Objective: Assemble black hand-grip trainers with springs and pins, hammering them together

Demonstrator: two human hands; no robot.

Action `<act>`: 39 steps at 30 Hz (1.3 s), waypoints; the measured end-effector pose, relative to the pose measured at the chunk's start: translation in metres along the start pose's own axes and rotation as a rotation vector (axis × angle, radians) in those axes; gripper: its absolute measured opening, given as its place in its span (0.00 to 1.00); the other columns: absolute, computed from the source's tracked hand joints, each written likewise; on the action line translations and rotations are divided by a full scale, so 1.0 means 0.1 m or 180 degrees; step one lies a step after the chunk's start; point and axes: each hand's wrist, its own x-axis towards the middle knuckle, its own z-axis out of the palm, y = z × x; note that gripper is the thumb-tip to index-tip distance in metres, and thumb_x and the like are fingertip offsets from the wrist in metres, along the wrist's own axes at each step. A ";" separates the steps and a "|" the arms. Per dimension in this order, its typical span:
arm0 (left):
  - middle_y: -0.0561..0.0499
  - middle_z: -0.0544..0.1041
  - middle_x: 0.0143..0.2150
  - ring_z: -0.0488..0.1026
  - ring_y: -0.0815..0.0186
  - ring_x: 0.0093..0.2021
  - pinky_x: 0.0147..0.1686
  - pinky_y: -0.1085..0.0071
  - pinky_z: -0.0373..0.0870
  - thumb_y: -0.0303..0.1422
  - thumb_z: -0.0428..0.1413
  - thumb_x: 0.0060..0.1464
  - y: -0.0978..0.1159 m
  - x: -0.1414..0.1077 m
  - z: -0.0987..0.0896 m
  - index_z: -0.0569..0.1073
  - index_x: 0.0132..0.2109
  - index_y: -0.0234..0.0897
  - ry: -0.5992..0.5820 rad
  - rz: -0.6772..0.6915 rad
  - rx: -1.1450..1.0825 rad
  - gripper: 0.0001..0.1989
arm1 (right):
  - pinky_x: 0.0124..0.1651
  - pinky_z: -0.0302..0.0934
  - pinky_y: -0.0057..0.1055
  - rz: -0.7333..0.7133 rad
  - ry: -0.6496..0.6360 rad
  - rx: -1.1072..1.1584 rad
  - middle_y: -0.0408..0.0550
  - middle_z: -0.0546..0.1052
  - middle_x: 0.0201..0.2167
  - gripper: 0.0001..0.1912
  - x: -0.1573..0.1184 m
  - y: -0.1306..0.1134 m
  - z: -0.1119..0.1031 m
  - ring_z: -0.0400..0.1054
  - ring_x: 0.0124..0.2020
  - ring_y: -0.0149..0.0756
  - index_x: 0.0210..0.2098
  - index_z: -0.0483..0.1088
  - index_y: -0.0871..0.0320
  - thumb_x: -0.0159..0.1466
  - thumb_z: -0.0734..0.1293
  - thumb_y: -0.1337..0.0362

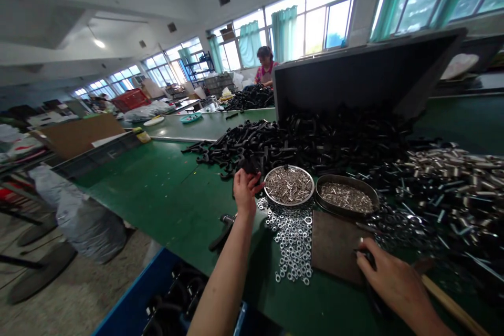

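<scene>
My left hand (pixel 246 191) reaches to the near edge of a heap of black curved parts (pixel 252 142), its fingers curled at a dark black part (pixel 250 166). My right hand (pixel 389 275) is closed around a black object (pixel 370 258) beside a flat brown metal plate (pixel 334 244); much of that object is hidden by the hand. Between the hands lie many loose shiny metal rings (pixel 293 249). A single black part with a metal end (pixel 224 233) rests left of my left forearm.
A white-rimmed dish (pixel 266 191) and a dark tin (pixel 376 197) hold small metal pins. Metal cylinders (pixel 452 168) and bolts spread at right, near a wooden handle (pixel 452 302). A blue crate (pixel 134 294) with black parts stands in front. Another person (pixel 266 71) sits beyond a large black bin (pixel 354 79).
</scene>
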 end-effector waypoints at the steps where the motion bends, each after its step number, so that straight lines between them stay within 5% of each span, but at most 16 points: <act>1: 0.44 0.71 0.50 0.74 0.60 0.47 0.36 0.66 0.77 0.48 0.39 0.60 0.00 -0.08 0.03 0.60 0.54 0.42 -0.0129 -0.0210 -0.0288 0.21 | 0.28 0.60 0.35 0.0002 0.0005 0.0035 0.45 0.78 0.25 0.12 0.00 0.00 0.00 0.75 0.28 0.45 0.34 0.66 0.51 0.63 0.53 0.57; 5: 0.44 0.69 0.55 0.74 0.58 0.48 0.34 0.68 0.77 0.45 0.46 0.58 -0.05 -0.50 0.13 0.61 0.52 0.42 -0.0789 -0.0979 -0.0865 0.18 | 0.29 0.61 0.36 0.0078 0.0078 0.0230 0.45 0.78 0.25 0.13 0.02 0.02 0.01 0.74 0.28 0.46 0.35 0.67 0.51 0.63 0.54 0.56; 9: 0.49 0.69 0.57 0.74 0.58 0.49 0.36 0.70 0.76 0.26 0.58 0.43 -0.26 -1.04 0.22 0.59 0.53 0.45 -0.1478 -0.1593 -0.0845 0.29 | 0.29 0.63 0.33 0.0086 0.0156 0.1194 0.45 0.78 0.28 0.14 -0.01 0.01 0.01 0.73 0.28 0.41 0.35 0.70 0.52 0.62 0.57 0.53; 12: 0.46 0.68 0.58 0.74 0.58 0.48 0.36 0.72 0.76 0.25 0.54 0.41 -0.42 -1.39 0.27 0.64 0.51 0.39 -0.1696 -0.2067 -0.0923 0.26 | 0.22 0.60 0.28 0.0212 0.0012 0.2231 0.44 0.75 0.22 0.16 -0.09 -0.07 -0.01 0.68 0.21 0.35 0.38 0.71 0.56 0.61 0.58 0.52; 15: 0.42 0.70 0.56 0.77 0.63 0.39 0.25 0.78 0.73 0.28 0.53 0.42 -0.51 -1.59 0.32 0.67 0.49 0.34 -0.1692 -0.2463 -0.0940 0.22 | 0.18 0.54 0.26 0.0380 -0.0078 0.3028 0.39 0.68 0.16 0.18 -0.17 -0.20 -0.07 0.61 0.16 0.30 0.40 0.70 0.59 0.60 0.61 0.51; 19: 0.44 0.77 0.42 0.73 0.73 0.22 0.13 0.84 0.60 0.25 0.57 0.40 -0.53 -1.67 0.36 0.66 0.49 0.31 -0.1874 -0.2603 -0.0594 0.25 | 0.17 0.51 0.24 0.0460 0.0032 0.3572 0.39 0.67 0.16 0.18 -0.26 -0.31 -0.14 0.58 0.14 0.27 0.37 0.71 0.60 0.58 0.63 0.50; 23: 0.45 0.77 0.41 0.77 0.64 0.28 0.16 0.78 0.68 0.25 0.54 0.38 -0.48 -1.67 0.37 0.64 0.49 0.33 -0.2048 -0.2819 -0.0654 0.26 | 0.16 0.49 0.24 0.0596 0.0216 0.3723 0.39 0.66 0.15 0.17 -0.34 -0.34 -0.18 0.56 0.13 0.26 0.34 0.71 0.59 0.59 0.63 0.50; 28: 0.48 0.76 0.34 0.75 0.65 0.23 0.12 0.78 0.65 0.28 0.52 0.40 -0.43 -1.75 0.41 0.63 0.48 0.33 -0.2153 -0.2580 -0.0498 0.23 | 0.17 0.51 0.25 0.0596 0.0381 0.3461 0.40 0.68 0.16 0.16 -0.38 -0.38 -0.17 0.58 0.15 0.27 0.32 0.71 0.58 0.60 0.62 0.52; 34: 0.60 0.68 0.16 0.63 0.72 0.13 0.09 0.82 0.57 0.29 0.50 0.41 -0.41 -1.84 0.45 0.60 0.47 0.36 -0.2380 -0.2327 0.0078 0.22 | 0.30 0.61 0.26 0.0120 0.0792 0.2733 0.44 0.76 0.25 0.12 -0.38 -0.42 -0.14 0.69 0.26 0.33 0.30 0.71 0.57 0.61 0.61 0.57; 39: 0.55 0.71 0.25 0.67 0.71 0.20 0.11 0.82 0.61 0.31 0.57 0.43 -0.30 -1.78 0.43 0.62 0.49 0.36 -0.2767 -0.2372 0.0077 0.24 | 0.34 0.62 0.26 -0.0346 0.0528 0.2477 0.43 0.76 0.27 0.12 -0.38 -0.33 -0.24 0.71 0.30 0.33 0.32 0.71 0.56 0.64 0.59 0.58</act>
